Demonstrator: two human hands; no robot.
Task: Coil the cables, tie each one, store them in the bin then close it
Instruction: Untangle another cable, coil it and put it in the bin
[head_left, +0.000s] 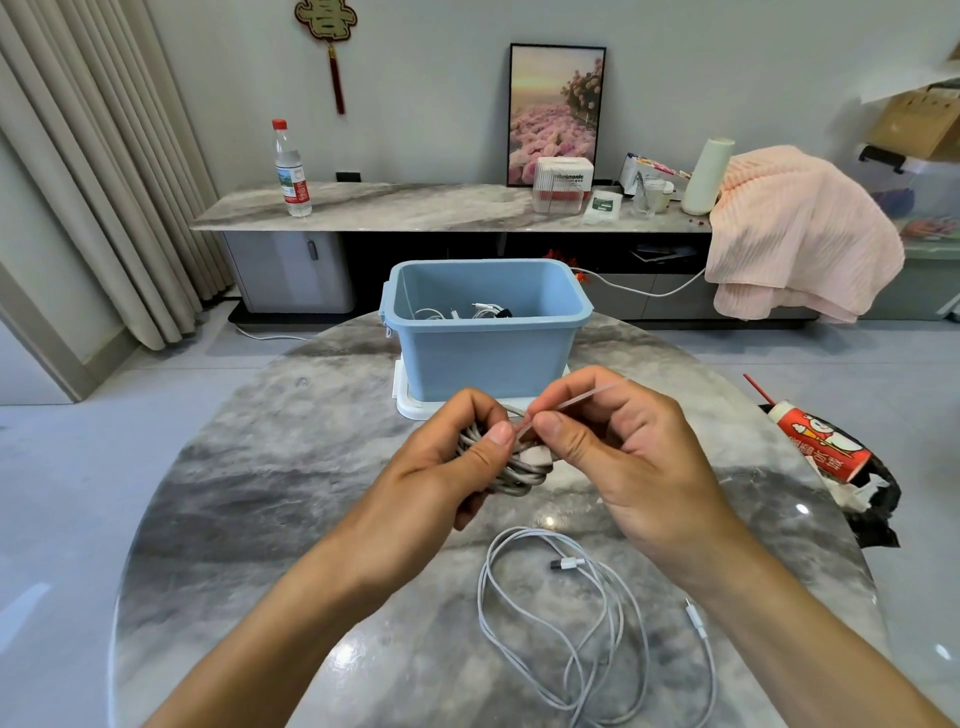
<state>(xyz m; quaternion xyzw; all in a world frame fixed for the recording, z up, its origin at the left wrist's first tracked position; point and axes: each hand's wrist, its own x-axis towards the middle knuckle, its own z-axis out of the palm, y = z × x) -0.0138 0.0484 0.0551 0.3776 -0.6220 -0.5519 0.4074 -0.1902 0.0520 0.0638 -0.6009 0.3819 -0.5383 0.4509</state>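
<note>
Fingers (501, 434) above grey marble table (260, 493).

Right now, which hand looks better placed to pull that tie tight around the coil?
The right hand, probably. It already pinches the thin tie by its free end, while the left hand is full, gripping the coiled cable.

Bright, even light; fisheye-bent edges.

Water bottle (292, 171), framed flower picture (555, 111), pink blanket (795, 234) on sideboard (389, 205); red cup (826, 441) at table edge.
</note>
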